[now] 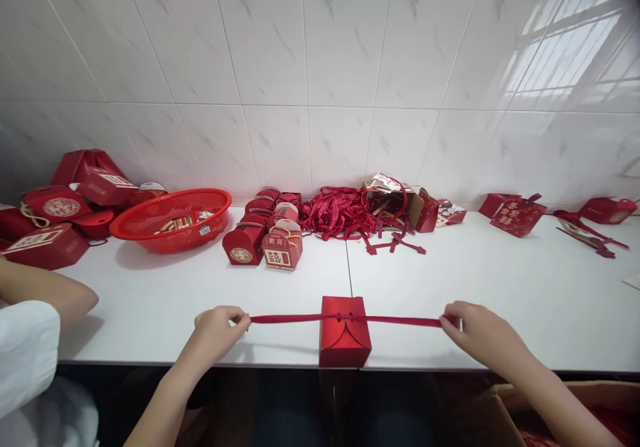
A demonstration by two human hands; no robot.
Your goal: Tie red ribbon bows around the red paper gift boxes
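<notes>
A small red gift box [345, 340] stands at the white table's front edge, straight ahead of me. A red ribbon [395, 320] runs taut across its top, knotted at the middle. My left hand [219, 330] pinches the ribbon's left end, fingers closed. My right hand [475, 333] pinches the right end, fingers closed too. Both hands hover just above the tabletop, pulled apart to either side of the box.
A red plastic basket [173, 220] sits back left, beside finished red boxes [270, 237]. A heap of red ribbons [345, 213] and an open carton [395, 200] lie along the wall. Another person's arm and white sleeve [30, 327] reach in at left. A cardboard box [505, 407] is lower right.
</notes>
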